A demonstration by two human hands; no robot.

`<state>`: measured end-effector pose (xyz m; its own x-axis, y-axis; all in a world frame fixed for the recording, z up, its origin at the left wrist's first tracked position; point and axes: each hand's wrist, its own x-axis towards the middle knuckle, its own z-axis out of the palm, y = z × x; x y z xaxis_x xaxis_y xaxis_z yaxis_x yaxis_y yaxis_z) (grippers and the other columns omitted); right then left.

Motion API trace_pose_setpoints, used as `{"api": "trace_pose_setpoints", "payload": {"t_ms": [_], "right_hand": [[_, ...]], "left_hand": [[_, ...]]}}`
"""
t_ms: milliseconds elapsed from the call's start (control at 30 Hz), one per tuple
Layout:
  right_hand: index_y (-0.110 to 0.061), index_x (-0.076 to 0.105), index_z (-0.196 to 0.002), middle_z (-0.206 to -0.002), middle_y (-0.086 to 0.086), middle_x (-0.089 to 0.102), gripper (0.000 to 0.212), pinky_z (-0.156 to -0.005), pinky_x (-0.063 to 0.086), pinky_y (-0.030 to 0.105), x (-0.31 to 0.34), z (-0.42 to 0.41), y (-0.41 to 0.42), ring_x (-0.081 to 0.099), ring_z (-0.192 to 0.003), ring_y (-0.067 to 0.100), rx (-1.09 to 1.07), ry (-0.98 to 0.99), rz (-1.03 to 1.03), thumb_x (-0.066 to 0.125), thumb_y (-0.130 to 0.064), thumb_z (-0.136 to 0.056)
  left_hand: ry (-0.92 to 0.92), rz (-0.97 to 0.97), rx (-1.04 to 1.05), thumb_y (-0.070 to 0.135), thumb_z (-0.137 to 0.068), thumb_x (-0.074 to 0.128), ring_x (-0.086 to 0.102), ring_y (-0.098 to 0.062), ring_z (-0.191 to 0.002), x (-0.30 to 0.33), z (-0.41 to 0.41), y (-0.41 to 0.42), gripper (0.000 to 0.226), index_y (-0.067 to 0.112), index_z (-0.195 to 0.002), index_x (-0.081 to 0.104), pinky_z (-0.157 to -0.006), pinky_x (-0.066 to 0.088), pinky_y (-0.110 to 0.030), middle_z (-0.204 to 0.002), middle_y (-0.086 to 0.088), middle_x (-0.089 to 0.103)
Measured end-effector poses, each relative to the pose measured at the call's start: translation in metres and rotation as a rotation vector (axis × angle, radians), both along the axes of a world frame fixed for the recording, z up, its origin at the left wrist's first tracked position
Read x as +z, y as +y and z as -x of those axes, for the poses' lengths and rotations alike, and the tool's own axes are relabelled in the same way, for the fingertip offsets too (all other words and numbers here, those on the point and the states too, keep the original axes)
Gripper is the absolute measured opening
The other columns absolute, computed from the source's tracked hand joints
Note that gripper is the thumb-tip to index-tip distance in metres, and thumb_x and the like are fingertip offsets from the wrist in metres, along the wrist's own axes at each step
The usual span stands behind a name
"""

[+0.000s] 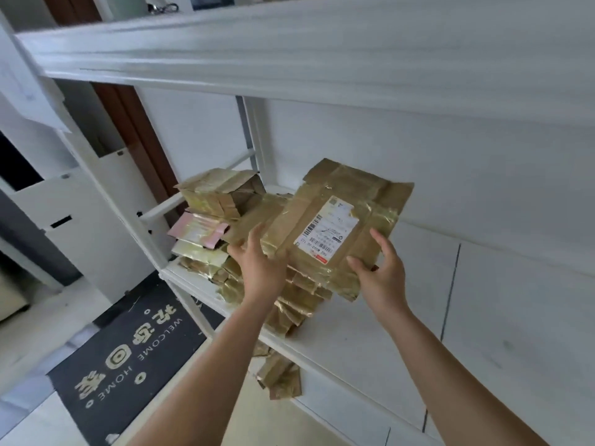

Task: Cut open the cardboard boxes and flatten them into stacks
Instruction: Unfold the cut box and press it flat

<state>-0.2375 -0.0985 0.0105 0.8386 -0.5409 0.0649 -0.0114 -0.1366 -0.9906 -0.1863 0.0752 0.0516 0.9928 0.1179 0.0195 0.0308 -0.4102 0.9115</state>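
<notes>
A flattened cardboard box [335, 226], wrapped in shiny tape and bearing a white shipping label [328, 231], sits tilted on top of a stack of flattened boxes [257, 252] at the left end of a white shelf [370, 346]. The left hand [260, 262] grips the box's near left edge, thumb on top and fingers curled beneath. The right hand [380, 268] is at the near right corner with fingers spread and relaxed, thumb touching the edge, not clamped on it. The stack leans over the shelf's front edge, and pink-edged sheets [196, 231] stick out on its left side. More taped cardboard [280, 375] lies below the shelf's front edge. A black doormat [128, 358] reading WELCOME HOME lies on the floor to the left. Another white shelf board [289, 46] runs overhead.
</notes>
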Motion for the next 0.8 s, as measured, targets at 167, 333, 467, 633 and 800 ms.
{"api": "trace_pose_setpoints", "payload": {"t_ms": [167, 333, 467, 633, 800], "right_hand": [[-0.027, 0.039, -0.148, -0.149, 0.001, 0.045, 0.072, -0.111, 0.041, 0.045, -0.007, -0.072, 0.044, 0.043, -0.138, 0.022, 0.063, 0.106, 0.018, 0.074, -0.018, -0.086], [-0.015, 0.044, -0.145, -0.152, 0.012, 0.034, 0.052, -0.111, 0.031, 0.031, -0.032, -0.098, 0.055, 0.034, -0.14, 0.026, 0.123, 0.364, 0.403, 0.061, -0.021, -0.096], [-0.021, 0.054, -0.135, -0.154, 0.015, 0.024, 0.038, -0.111, 0.031, 0.046, -0.053, -0.098, 0.053, 0.022, -0.14, 0.035, 0.081, 0.5, 0.896, 0.052, -0.036, -0.1], [-0.011, 0.058, -0.132, -0.125, 0.002, 0.055, 0.041, -0.091, 0.047, 0.043, -0.077, -0.087, 0.061, 0.053, -0.113, 0.026, 0.064, 0.441, 1.223, 0.052, -0.033, -0.097], [-0.016, 0.032, -0.151, -0.148, -0.004, 0.031, 0.05, -0.104, 0.041, 0.032, -0.059, -0.083, 0.038, 0.041, -0.129, 0.02, 0.298, 0.428, 1.007, 0.038, -0.031, -0.104]], "left_hand": [[-0.161, -0.631, -0.251, 0.035, -0.097, 0.053, 0.009, -0.03, -0.144, -0.008, -0.067, 0.039, 0.046, 0.039, -0.142, 0.046, -0.118, 0.014, -0.053, -0.159, 0.002, 0.013], [-0.022, -0.929, -0.573, 0.053, -0.098, 0.043, 0.006, -0.033, -0.148, -0.054, -0.104, 0.054, 0.057, 0.042, -0.152, 0.024, -0.12, 0.011, -0.053, -0.162, 0.0, 0.012], [-0.015, -1.007, -0.634, 0.061, -0.098, 0.032, -0.004, -0.031, -0.15, -0.082, -0.116, 0.061, 0.061, 0.045, -0.153, 0.012, -0.12, 0.005, -0.056, -0.164, 0.001, 0.003], [0.033, -1.041, -0.673, 0.061, -0.099, 0.025, -0.007, -0.034, -0.15, -0.091, -0.115, 0.057, 0.06, 0.043, -0.153, 0.004, -0.119, -0.002, -0.055, -0.164, -0.002, -0.004], [0.059, -1.132, -0.678, 0.057, -0.099, 0.034, 0.011, -0.037, -0.147, -0.066, -0.115, 0.047, 0.059, 0.038, -0.152, 0.017, -0.117, 0.016, -0.058, -0.16, -0.006, 0.011]]}}
